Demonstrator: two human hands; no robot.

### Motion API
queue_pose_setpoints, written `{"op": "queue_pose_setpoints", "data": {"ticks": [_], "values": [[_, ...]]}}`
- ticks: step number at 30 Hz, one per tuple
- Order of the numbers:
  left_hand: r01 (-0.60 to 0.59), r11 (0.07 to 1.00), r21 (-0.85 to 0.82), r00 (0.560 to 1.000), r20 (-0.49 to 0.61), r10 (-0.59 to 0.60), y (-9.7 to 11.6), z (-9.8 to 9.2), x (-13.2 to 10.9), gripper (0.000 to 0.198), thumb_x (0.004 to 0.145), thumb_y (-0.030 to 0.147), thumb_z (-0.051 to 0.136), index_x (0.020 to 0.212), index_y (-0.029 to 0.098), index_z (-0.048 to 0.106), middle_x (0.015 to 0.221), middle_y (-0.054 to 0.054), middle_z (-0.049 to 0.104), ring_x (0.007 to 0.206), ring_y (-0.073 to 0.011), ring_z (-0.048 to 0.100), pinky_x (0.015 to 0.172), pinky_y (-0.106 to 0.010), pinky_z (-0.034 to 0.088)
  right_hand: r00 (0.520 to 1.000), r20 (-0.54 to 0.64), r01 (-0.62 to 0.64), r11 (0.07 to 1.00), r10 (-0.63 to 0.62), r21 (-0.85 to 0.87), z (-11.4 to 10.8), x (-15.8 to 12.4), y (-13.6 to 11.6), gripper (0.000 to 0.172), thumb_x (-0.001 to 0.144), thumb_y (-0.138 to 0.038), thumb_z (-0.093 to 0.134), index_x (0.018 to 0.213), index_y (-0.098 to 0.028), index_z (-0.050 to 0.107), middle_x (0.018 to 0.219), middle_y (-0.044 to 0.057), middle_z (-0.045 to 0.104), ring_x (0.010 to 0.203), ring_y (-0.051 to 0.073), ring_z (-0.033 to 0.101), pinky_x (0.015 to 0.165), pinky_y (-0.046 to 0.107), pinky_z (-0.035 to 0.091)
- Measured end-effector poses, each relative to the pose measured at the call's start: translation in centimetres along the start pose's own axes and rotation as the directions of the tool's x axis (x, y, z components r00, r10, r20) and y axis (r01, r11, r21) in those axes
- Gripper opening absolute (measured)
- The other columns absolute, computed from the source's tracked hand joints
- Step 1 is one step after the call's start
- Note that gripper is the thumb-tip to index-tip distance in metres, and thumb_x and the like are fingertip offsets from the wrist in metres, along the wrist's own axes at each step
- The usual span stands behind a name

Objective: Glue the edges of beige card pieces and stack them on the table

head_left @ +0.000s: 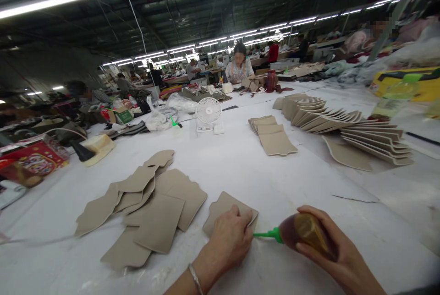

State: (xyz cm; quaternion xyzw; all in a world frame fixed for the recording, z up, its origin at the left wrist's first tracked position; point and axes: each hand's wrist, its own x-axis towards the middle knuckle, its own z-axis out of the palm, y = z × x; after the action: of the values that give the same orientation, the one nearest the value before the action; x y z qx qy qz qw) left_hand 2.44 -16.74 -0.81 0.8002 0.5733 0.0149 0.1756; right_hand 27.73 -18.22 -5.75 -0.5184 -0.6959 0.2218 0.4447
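My right hand [338,251] is wrapped around a squeeze glue bottle [300,233] of amber-brown liquid, tilted on its side. Its thin green nozzle [270,234] points left, with the tip at the near right edge of a taupe leather-like piece [220,210]. Lying over that piece, my left hand [232,233] has its fingers bent and closed on the piece's right side, covering part of it. To the left, a loose pile of similar taupe pieces [160,221] overlaps on the white table [237,162].
A fanned row of taupe pieces [319,114] lies at the right, beside a smaller stack [275,137]. Farther back stand a white fan [208,111] and plastic bags [161,114]. A red box [37,157] sits far left. A co-worker [239,66] sits across the table.
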Motion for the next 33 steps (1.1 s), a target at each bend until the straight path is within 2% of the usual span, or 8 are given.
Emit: {"op": "queue_pose_setpoints", "data": {"ticks": [5, 10, 14, 18, 20, 23, 28, 33], "values": [[-0.023, 0.999, -0.033, 1.000, 0.007, 0.023, -0.1, -0.2, -0.1, 0.040, 0.090, 0.031, 0.033, 0.122, 0.032, 0.056, 0.094, -0.005, 0.058, 0.082, -0.0236, 0.062, 0.071, -0.033, 0.047, 0.996, -0.041, -0.084, 0.996, 0.084, -0.001, 0.1, -0.1, -0.2, 0.049, 0.083, -0.052, 0.066, 0.122, -0.027, 0.049, 0.113, 0.003, 0.062, 0.098, 0.021, 0.063, 0.080, 0.020, 0.053], [-0.051, 0.997, -0.059, 0.999, 0.002, 0.051, -0.5, 0.1, -0.2, 0.041, 0.087, 0.028, 0.037, 0.124, 0.031, 0.054, 0.094, -0.004, 0.058, 0.083, -0.0218, 0.061, 0.073, -0.031, 0.046, 0.999, 0.034, 0.004, 0.999, -0.005, 0.047, 0.3, -0.7, -0.8, 0.044, 0.084, -0.048, 0.067, 0.119, -0.027, 0.052, 0.115, 0.003, 0.062, 0.103, 0.019, 0.062, 0.086, 0.017, 0.050], [-0.059, 0.995, -0.079, 0.998, 0.010, 0.060, -0.7, 0.1, -0.2, 0.042, 0.089, 0.027, 0.034, 0.124, 0.031, 0.055, 0.095, -0.003, 0.058, 0.084, -0.0217, 0.061, 0.075, -0.031, 0.046, 0.999, -0.031, -0.017, 0.999, 0.018, 0.040, 0.5, -0.9, -1.1, 0.041, 0.084, -0.047, 0.066, 0.118, -0.027, 0.053, 0.110, 0.001, 0.062, 0.098, 0.016, 0.063, 0.084, 0.013, 0.048], [-0.068, 0.993, -0.093, 0.997, 0.018, 0.070, -0.8, 0.1, -0.3, 0.047, 0.089, 0.026, 0.032, 0.132, 0.032, 0.050, 0.098, -0.004, 0.058, 0.086, -0.0224, 0.062, 0.077, -0.032, 0.047, 0.999, 0.044, 0.019, 0.996, -0.022, 0.084, 0.7, -1.2, -1.5, 0.042, 0.084, -0.044, 0.068, 0.120, -0.029, 0.053, 0.114, 0.001, 0.061, 0.101, 0.016, 0.063, 0.085, 0.013, 0.048], [-0.065, 0.994, -0.093, 0.998, 0.020, 0.067, -0.8, 0.2, -0.3, 0.047, 0.090, 0.027, 0.031, 0.133, 0.032, 0.049, 0.098, -0.004, 0.058, 0.086, -0.0226, 0.062, 0.077, -0.032, 0.047, 0.999, 0.044, 0.028, 0.994, -0.033, 0.102, 0.8, -1.3, -1.7, 0.041, 0.083, -0.044, 0.068, 0.119, -0.028, 0.054, 0.113, 0.001, 0.062, 0.101, 0.017, 0.063, 0.085, 0.013, 0.048], [-0.058, 0.994, -0.090, 0.998, 0.023, 0.061, -0.9, 0.4, -0.3, 0.047, 0.091, 0.028, 0.030, 0.134, 0.032, 0.048, 0.097, -0.004, 0.057, 0.084, -0.0219, 0.061, 0.077, -0.031, 0.047, 1.000, -0.007, 0.001, 0.995, 0.000, 0.101, 0.9, -1.5, -1.9, 0.040, 0.081, -0.044, 0.069, 0.115, -0.027, 0.057, 0.109, 0.001, 0.064, 0.099, 0.017, 0.064, 0.083, 0.013, 0.049], [-0.065, 0.993, -0.102, 0.997, 0.029, 0.068, -1.0, 0.5, -0.3, 0.048, 0.092, 0.030, 0.029, 0.138, 0.032, 0.044, 0.100, -0.004, 0.056, 0.084, -0.0224, 0.062, 0.077, -0.032, 0.047, 0.996, 0.075, -0.054, 0.983, 0.041, 0.173, 1.1, -2.0, -1.7, 0.044, 0.080, -0.044, 0.070, 0.117, -0.027, 0.057, 0.113, 0.003, 0.062, 0.101, 0.020, 0.063, 0.085, 0.017, 0.050], [-0.059, 0.992, -0.109, 0.997, 0.040, 0.064, -1.0, 0.6, -0.3, 0.048, 0.093, 0.031, 0.028, 0.139, 0.031, 0.042, 0.101, -0.005, 0.055, 0.085, -0.0224, 0.061, 0.077, -0.033, 0.047, 0.993, 0.053, -0.113, 0.983, 0.107, 0.142, 1.0, -2.5, -1.8, 0.044, 0.080, -0.044, 0.070, 0.118, -0.026, 0.056, 0.115, 0.003, 0.061, 0.104, 0.021, 0.061, 0.088, 0.018, 0.049]]}}
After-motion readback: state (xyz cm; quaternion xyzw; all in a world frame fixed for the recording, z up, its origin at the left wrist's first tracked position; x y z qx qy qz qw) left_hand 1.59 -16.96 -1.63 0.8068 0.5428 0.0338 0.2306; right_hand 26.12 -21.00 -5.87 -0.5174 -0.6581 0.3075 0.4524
